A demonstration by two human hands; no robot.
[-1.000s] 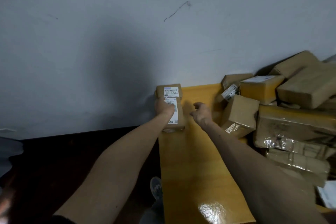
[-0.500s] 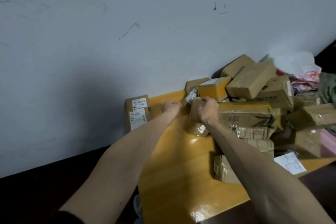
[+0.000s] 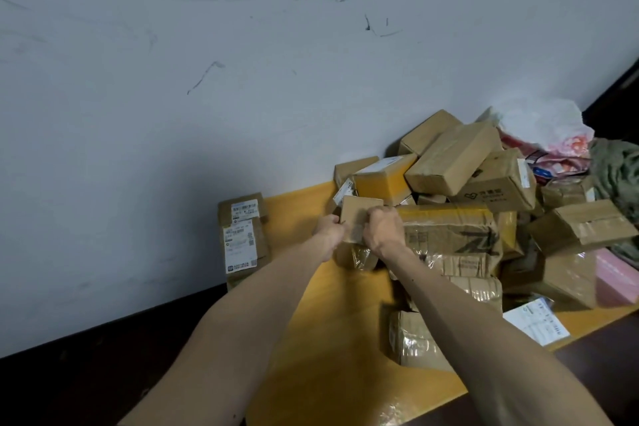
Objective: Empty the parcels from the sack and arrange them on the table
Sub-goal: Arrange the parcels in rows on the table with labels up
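1. Two labelled parcels [image 3: 242,245]: they stand against the wall at the left end of the yellow table [image 3: 311,339], well to the left of the grip and apart from both hands. Their white labels face the camera.
2. Left hand [image 3: 328,232]: the fingers are curled and grip the left edge of the small brown box.
3. Small brown box [image 3: 356,216]: this is the parcel being held. It is tilted between the two hands at the left edge of the pile. A tape-wrapped parcel [image 3: 363,258] lies directly below the grip.
4. Right hand [image 3: 382,230]: the fingers are curled over the right edge of the same box, knuckles toward the camera.
5. Yellow box [image 3: 383,178]: it sits just behind the grip, toward the wall.
6. Long taped parcel [image 3: 449,232]: it lies just to the right of the grip, beside the right hand.
7. Pile of parcels [image 3: 453,156]: brown boxes are heaped to the right of the grip, against the wall.
8. White plastic bag [image 3: 543,124]: it lies far to the right of the grip, beyond the pile.
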